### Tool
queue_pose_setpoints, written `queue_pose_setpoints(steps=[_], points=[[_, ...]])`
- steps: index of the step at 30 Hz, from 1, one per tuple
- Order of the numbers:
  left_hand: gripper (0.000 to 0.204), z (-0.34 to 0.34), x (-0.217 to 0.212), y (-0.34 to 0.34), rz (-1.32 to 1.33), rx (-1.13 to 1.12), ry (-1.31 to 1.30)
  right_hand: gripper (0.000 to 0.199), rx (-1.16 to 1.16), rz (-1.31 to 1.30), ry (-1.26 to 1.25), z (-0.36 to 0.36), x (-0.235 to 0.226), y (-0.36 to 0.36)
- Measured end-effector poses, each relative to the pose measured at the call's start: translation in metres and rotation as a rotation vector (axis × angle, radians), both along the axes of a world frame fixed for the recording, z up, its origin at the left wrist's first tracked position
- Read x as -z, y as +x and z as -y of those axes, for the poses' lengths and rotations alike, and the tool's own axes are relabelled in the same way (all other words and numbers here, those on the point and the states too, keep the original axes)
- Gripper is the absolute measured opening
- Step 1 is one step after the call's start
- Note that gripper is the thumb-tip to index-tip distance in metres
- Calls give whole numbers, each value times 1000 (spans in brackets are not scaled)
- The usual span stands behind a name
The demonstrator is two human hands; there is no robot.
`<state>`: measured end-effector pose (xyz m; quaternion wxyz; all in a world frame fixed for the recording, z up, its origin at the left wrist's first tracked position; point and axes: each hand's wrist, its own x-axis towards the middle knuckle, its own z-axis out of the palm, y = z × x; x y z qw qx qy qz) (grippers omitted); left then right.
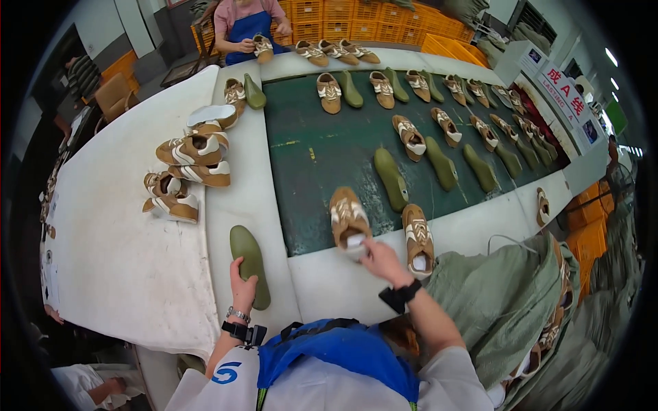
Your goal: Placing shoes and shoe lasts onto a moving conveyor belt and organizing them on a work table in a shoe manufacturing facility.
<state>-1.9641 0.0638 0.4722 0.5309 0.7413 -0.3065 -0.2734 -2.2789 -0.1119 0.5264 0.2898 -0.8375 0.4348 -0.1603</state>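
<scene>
My left hand (243, 285) is closed around the lower part of an olive-green shoe last (248, 255) over the white table border. With my right hand (382, 262) I grip the heel of a brown sneaker (348, 211) with white stripes. Its toe points away from me, over the edge of the green conveyor belt (312, 198). White material shows inside its opening. Just right of it another brown sneaker (417, 236) lies at the belt's near edge, apart from my fingers. A second green last (391, 179) rests on the belt beyond the two shoes.
Rows of sneakers and green lasts (440, 163) cover the belt's right side. Stacked sneakers (195, 152) stand on the white table (123, 233) at left. A green sack (480, 301) with shoes bulges at near right. Across the table, a person in a blue apron (248, 31) holds a shoe.
</scene>
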Motion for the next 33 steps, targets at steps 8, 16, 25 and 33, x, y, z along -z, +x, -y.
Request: queue_pose_setpoints(steps=[8,16,25,33], points=[[53,0,-4,-6,27,-10,47,33,198,-132,-93,236,31,56],[53,-4,-6,-5,36,-47,66,35,287,-794,-38,267,24,6],[57,1,-8,-4,-30,-48,5,44,298,-622,-335,195,6,3],[60,50,-28,-26,-532,-198,-99,81,-433,243,407,-27,22,114]])
